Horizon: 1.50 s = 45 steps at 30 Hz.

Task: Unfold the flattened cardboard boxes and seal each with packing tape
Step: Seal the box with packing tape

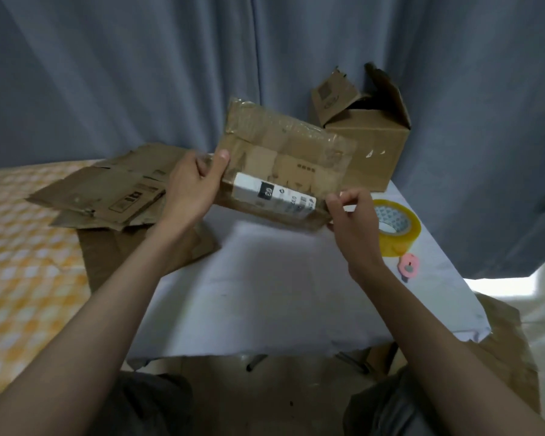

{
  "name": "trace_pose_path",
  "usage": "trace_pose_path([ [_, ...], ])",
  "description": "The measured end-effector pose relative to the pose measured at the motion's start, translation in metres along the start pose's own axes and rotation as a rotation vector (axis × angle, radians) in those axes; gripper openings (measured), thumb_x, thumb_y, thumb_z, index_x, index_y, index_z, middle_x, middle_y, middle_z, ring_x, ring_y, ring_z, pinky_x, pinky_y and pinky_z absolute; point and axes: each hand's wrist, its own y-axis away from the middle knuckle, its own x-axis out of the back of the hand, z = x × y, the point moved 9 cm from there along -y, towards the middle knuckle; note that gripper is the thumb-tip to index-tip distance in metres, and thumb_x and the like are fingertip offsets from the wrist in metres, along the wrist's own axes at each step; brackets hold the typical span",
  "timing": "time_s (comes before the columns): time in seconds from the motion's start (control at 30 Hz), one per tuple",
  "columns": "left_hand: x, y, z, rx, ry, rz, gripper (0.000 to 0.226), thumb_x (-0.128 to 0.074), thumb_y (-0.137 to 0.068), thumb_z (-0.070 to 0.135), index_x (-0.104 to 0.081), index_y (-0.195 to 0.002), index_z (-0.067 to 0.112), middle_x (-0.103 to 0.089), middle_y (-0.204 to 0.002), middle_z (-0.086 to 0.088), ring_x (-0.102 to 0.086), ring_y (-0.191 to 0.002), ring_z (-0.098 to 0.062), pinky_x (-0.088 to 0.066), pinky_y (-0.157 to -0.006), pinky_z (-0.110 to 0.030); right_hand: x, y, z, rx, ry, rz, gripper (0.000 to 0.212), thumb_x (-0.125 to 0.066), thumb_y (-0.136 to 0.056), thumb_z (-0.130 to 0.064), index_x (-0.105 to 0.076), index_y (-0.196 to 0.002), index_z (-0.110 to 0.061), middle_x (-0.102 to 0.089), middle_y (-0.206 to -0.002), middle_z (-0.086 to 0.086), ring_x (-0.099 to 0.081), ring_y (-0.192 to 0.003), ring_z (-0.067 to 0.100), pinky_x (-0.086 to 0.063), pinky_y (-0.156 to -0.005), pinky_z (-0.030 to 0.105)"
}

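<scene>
Grey-blue curtains (139, 73) hang across the whole back of the frame, and a low table with a white cloth (265, 294) fills the middle. A yellow and white checked bed cover (22, 262) lies at the left.

Both hands are up in the middle of the frame with a flat brown cardboard box with old shiny tape and a white label (283, 165) held between them, off the table and tilted. The left hand (192, 190) has its grip clamped on the box's left edge, thumb on the front. The right hand (350, 215) pinches the lower right corner, fingers curled.

I think this is the start of the unfolding step for this box: it looks flat and not yet opened. Next the hands would need to push the two side edges toward each other so it pops into shape, then fold the flaps in. The old tape could make it stick.

A roll of clear yellowish packing tape (394, 228) sits on the table just right of the right hand, with a small pink round cutter (408, 267) below it. A pile of flat brown cardboard sheets (104, 190) waits at the middle left. An opened brown cardboard box with raised flaps (368, 140) stands at the back, behind the held box.

The label print is too blurry to read. The back of the held box is hidden, and so are the left fingers behind it. I cannot see inside the standing box. More brown cardboard (510, 357) pokes out at the lower right, partly cut off.
</scene>
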Motion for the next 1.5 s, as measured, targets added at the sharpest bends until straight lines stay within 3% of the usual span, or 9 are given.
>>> trace_pose_path([
  [0.13,-0.017,0.043,-0.031,0.031,0.130,-0.185,0.034,-0.068,-0.091,0.038,-0.052,-0.115,0.019,-0.060,-0.092,-0.005,-0.059,-0.084,-0.016,-0.046,-0.079,-0.034,0.001,-0.002,0.026,-0.061,0.051,-0.061,0.036,-0.068,-0.086,-0.003,-0.051,-0.115,-0.015,-0.053,-0.082,-0.003,-0.055,-0.066,0.003,-0.046,-0.067,0.024],
  [0.37,-0.025,0.101,-0.063,-0.011,0.091,-0.322,0.029,-0.061,-0.091,0.001,-0.061,-0.110,0.023,-0.068,-0.106,0.001,-0.065,-0.100,-0.010,-0.054,-0.090,-0.027,0.008,0.003,0.059,-0.174,0.199,-0.104,0.023,-0.062,-0.087,0.000,-0.063,-0.109,-0.009,-0.067,-0.100,0.003,-0.063,-0.093,0.019,-0.052,-0.078,0.030],
  [0.53,-0.008,0.087,-0.067,-0.012,0.105,-0.160,0.021,-0.055,-0.100,0.018,-0.059,-0.121,0.019,-0.064,-0.121,0.002,-0.062,-0.108,-0.012,-0.053,-0.094,-0.036,0.013,0.015,0.065,-0.309,0.007,-0.060,0.025,-0.054,-0.093,0.002,-0.051,-0.115,-0.011,-0.063,-0.100,0.011,-0.067,-0.092,0.029,-0.060,-0.078,0.040],
  [0.7,-0.032,0.047,-0.038,-0.129,-0.081,-0.341,0.037,-0.037,-0.106,0.032,-0.057,-0.136,0.022,-0.052,-0.141,0.003,-0.045,-0.127,-0.009,-0.031,-0.098,-0.022,0.011,0.042,0.035,-0.241,-0.228,-0.010,0.013,-0.062,-0.094,-0.008,-0.053,-0.103,-0.010,-0.065,-0.096,0.018,-0.071,-0.079,0.025,-0.062,-0.066,0.038],
  [0.87,-0.040,0.050,-0.030,-0.190,-0.141,-0.377,0.032,-0.045,-0.103,0.029,-0.074,-0.109,0.018,-0.066,-0.110,-0.004,-0.059,-0.100,-0.015,-0.045,-0.086,-0.033,-0.016,0.036,0.004,-0.007,0.121,-0.099,0.048,-0.074,-0.082,-0.041,-0.054,-0.122,-0.022,-0.053,-0.119,0.001,-0.057,-0.104,0.017,-0.055,-0.086,0.040],
  [1.0,-0.034,0.081,-0.024,-0.199,-0.092,-0.340,0.024,-0.062,-0.094,0.040,-0.074,-0.089,0.021,-0.068,-0.092,0.006,-0.063,-0.083,-0.008,-0.051,-0.076,-0.030,-0.043,0.031,0.011,0.007,0.420,-0.226,0.052,-0.074,-0.083,-0.023,-0.053,-0.130,-0.019,-0.027,-0.123,-0.001,-0.043,-0.113,0.020,-0.044,-0.096,0.029],
  [1.13,-0.023,0.110,-0.019,-0.240,-0.046,-0.376,0.057,-0.070,-0.066,0.066,-0.069,-0.109,0.029,-0.061,-0.103,0.013,-0.061,-0.077,-0.002,-0.050,-0.071,-0.017,-0.043,0.043,0.010,0.090,0.361,-0.144,0.045,-0.075,-0.086,-0.023,-0.052,-0.123,-0.011,-0.035,-0.120,-0.002,-0.052,-0.098,0.012,-0.047,-0.081,0.021],
  [1.27,-0.023,0.119,-0.019,-0.302,-0.121,-0.350,0.074,-0.071,-0.061,0.063,-0.068,-0.123,0.024,-0.056,-0.113,0.009,-0.059,-0.081,-0.002,-0.046,-0.077,-0.012,-0.047,0.061,0.008,0.157,0.291,-0.249,0.049,-0.073,-0.088,-0.027,-0.053,-0.131,-0.012,-0.053,-0.128,0.001,-0.055,-0.114,0.013,-0.050,-0.098,0.027],
  [1.5,-0.046,0.093,-0.010,-0.423,-0.337,-0.235,0.056,-0.072,-0.086,0.043,-0.061,-0.128,0.008,-0.061,-0.123,-0.005,-0.061,-0.106,-0.023,-0.053,-0.088,-0.035,-0.077,0.044,0.005,0.354,0.687,-0.615,0.080,-0.062,-0.094,-0.035,-0.020,-0.156,-0.005,-0.017,-0.162,0.002,-0.025,-0.145,0.016,-0.025,-0.117,0.025],
])
